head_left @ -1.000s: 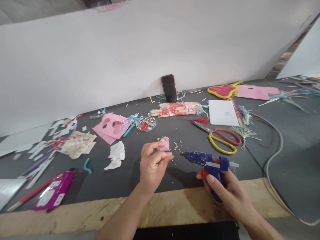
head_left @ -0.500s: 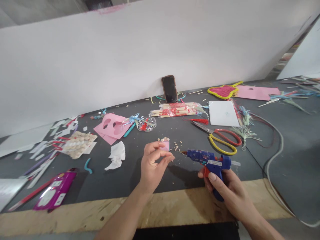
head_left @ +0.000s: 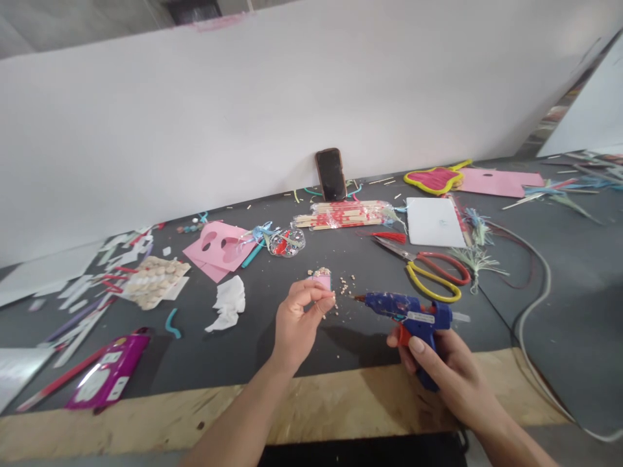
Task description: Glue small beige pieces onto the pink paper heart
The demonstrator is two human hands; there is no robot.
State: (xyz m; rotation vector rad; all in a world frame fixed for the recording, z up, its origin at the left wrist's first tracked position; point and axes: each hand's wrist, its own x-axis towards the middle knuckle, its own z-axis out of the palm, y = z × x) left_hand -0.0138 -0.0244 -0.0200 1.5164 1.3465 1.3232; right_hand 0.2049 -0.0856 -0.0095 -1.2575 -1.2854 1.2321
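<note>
Since the earlier frame, the thumb and forefinger of the left hand (head_left: 298,321) have drawn closer together, while the glue gun (head_left: 407,309) has hardly moved. From my distant place I have only the head view. The left grip is narrow, with the fingertips meeting in a pinch; a pale speck seems to show there, but I cannot tell surely if a bead is between them. The right hand (head_left: 450,366) is wrapped around the handle of the glue gun, and its nozzle points toward the left fingertips, near but apart. Behind the left hand lies the small pink piece (head_left: 318,282) on the dark table (head_left: 195,363), with pale beads (head_left: 321,271) gathered at its far edge and more loose beads (head_left: 344,285) just to its right. I judge that the step in hand is gluing these beads one by one. The next move probably calls for a small drop of glue, then a careful placing on the pink piece, with the hot nozzle kept away from the skin. The left fingers cover the near part of this piece, and I cannot make out whether the trigger is pressed or any glue is at the nozzle.
</note>
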